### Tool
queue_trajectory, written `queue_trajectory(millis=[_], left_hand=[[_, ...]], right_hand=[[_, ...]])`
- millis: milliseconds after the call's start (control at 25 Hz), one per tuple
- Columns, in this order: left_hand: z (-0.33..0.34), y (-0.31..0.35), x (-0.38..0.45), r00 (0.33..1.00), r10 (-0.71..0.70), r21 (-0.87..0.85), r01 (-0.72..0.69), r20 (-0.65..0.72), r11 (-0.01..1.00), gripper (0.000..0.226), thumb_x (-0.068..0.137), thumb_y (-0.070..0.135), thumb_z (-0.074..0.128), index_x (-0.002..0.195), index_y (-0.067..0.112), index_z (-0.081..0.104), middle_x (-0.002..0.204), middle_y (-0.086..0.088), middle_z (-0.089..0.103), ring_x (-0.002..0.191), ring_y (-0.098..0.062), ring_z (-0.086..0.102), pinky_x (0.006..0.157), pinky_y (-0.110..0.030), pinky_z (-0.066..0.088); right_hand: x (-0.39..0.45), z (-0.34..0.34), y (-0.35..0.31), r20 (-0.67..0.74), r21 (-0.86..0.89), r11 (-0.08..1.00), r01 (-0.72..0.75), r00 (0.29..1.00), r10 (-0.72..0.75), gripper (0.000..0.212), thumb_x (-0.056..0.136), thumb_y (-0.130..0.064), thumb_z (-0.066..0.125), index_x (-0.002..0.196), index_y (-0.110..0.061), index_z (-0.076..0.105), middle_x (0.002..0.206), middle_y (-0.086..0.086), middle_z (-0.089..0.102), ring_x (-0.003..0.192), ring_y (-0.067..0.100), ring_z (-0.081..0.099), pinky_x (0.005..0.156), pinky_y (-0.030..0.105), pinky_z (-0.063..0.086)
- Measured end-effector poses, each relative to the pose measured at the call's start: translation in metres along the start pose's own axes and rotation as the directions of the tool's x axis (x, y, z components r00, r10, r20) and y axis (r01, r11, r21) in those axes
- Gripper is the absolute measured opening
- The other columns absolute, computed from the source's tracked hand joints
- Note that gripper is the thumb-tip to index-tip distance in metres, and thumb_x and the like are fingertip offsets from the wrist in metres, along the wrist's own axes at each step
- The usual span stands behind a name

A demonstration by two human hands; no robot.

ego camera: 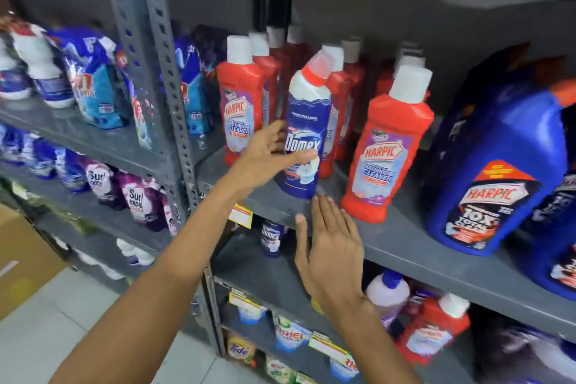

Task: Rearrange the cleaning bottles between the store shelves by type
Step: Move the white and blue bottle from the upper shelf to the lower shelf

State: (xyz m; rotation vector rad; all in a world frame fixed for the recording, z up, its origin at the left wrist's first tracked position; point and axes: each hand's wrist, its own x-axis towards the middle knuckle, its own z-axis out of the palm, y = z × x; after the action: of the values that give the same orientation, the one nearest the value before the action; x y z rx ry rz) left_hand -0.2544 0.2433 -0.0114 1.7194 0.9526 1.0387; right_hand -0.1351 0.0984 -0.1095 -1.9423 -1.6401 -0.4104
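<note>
A blue-and-white Domex bottle [307,121] with a red collar stands slightly tilted near the front of the grey middle shelf [405,246], among red Harpic bathroom cleaner bottles [240,103]. My left hand [268,156] wraps its left side, thumb across the front label and fingers behind. My right hand [330,246] is flat and open just below the bottle, in front of the shelf edge, touching nothing. Another red Harpic bottle [389,150] stands right of the Domex. A second Domex bottle [272,237] sits on the shelf below.
A big blue Harpic jug [492,165] fills the right of the shelf. A perforated metal upright [162,78] divides this unit from the left one, which holds detergent pouches [99,87] and Surf Excel packs [137,199]. A cardboard box [21,256] sits on the floor at left.
</note>
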Motion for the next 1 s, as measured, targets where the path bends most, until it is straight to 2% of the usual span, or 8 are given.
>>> queue_trajectory(millis=[200,360,440,520,600,720,880,1000], left_hand=[[-0.016,0.003,-0.023,0.995,0.086,-0.091,-0.09,-0.047,0.992,0.063,0.08,0.003,0.092,0.136,0.012,0.065,0.122,0.005,0.081,0.111,-0.011,0.079,0.096,-0.023,0.063],[-0.039,0.007,-0.086,0.982,0.156,-0.199,-0.175,-0.104,0.964,0.059,0.074,0.023,0.098,0.126,0.032,0.072,0.117,0.007,0.086,0.105,-0.009,0.082,0.092,-0.021,0.064],[-0.05,-0.005,-0.124,0.99,0.071,-0.202,-0.094,-0.118,0.975,0.052,0.067,0.032,0.099,0.113,0.041,0.076,0.102,0.013,0.088,0.092,-0.002,0.083,0.083,-0.015,0.065],[-0.059,-0.035,-0.16,0.991,-0.059,-0.199,0.034,-0.119,0.979,0.051,0.062,0.029,0.101,0.107,0.032,0.078,0.099,0.007,0.089,0.088,-0.006,0.085,0.077,-0.015,0.066],[-0.061,-0.076,-0.184,0.984,-0.178,-0.141,0.175,-0.011,0.975,0.055,0.064,0.017,0.101,0.113,0.021,0.077,0.111,-0.001,0.088,0.099,-0.016,0.085,0.082,-0.018,0.066],[-0.048,-0.129,-0.187,0.948,-0.29,0.01,0.291,0.131,0.957,0.066,0.07,0.011,0.098,0.13,0.014,0.07,0.122,0.004,0.085,0.11,-0.012,0.081,0.093,-0.019,0.064],[-0.022,-0.199,-0.158,0.923,-0.372,0.072,0.367,0.094,0.927,0.074,0.076,-0.006,0.093,0.142,0.002,0.06,0.132,-0.014,0.08,0.122,-0.03,0.077,0.111,-0.051,0.06],[-0.008,-0.233,-0.131,0.904,-0.419,0.047,0.416,0.088,0.908,0.068,0.077,-0.005,0.093,0.137,0.003,0.063,0.129,-0.018,0.08,0.119,-0.036,0.078,0.109,-0.059,0.059]], right_hand=[[0.006,0.004,0.005,-0.026,-0.071,0.997,0.041,0.999,-0.043,0.052,0.11,-0.036,0.045,0.146,-0.003,0.064,0.153,0.014,0.065,0.144,0.025,0.063,0.123,0.038,0.045],[0.004,0.007,0.01,-0.026,-0.078,0.994,0.082,0.996,-0.084,0.05,0.11,-0.034,0.05,0.146,-0.002,0.064,0.153,0.015,0.064,0.145,0.026,0.062,0.123,0.039,0.046],[0.004,0.012,0.014,0.002,-0.061,0.994,0.092,0.996,-0.092,0.049,0.111,-0.033,0.052,0.147,0.0,0.062,0.154,0.016,0.064,0.146,0.027,0.061,0.124,0.041,0.047],[0.003,0.012,0.015,0.035,-0.07,0.994,0.079,0.996,-0.076,0.051,0.112,-0.033,0.051,0.149,0.0,0.06,0.156,0.016,0.062,0.148,0.027,0.059,0.125,0.042,0.046],[0.001,0.011,0.015,0.05,-0.094,0.994,0.052,0.998,-0.048,0.053,0.113,-0.035,0.047,0.152,-0.001,0.057,0.159,0.016,0.059,0.15,0.027,0.057,0.127,0.042,0.044],[0.004,0.005,0.012,0.023,-0.096,0.994,0.043,0.999,-0.041,0.053,0.113,-0.036,0.046,0.152,-0.002,0.057,0.159,0.015,0.059,0.15,0.026,0.057,0.128,0.041,0.044],[0.007,0.003,0.007,-0.014,-0.091,0.994,0.061,0.998,-0.063,0.053,0.113,-0.036,0.046,0.151,-0.002,0.059,0.157,0.014,0.061,0.148,0.025,0.059,0.126,0.041,0.045],[0.006,0.005,0.009,-0.022,-0.095,0.994,0.055,0.998,-0.058,0.053,0.114,-0.038,0.044,0.151,-0.002,0.059,0.157,0.013,0.062,0.149,0.024,0.058,0.126,0.04,0.045]])
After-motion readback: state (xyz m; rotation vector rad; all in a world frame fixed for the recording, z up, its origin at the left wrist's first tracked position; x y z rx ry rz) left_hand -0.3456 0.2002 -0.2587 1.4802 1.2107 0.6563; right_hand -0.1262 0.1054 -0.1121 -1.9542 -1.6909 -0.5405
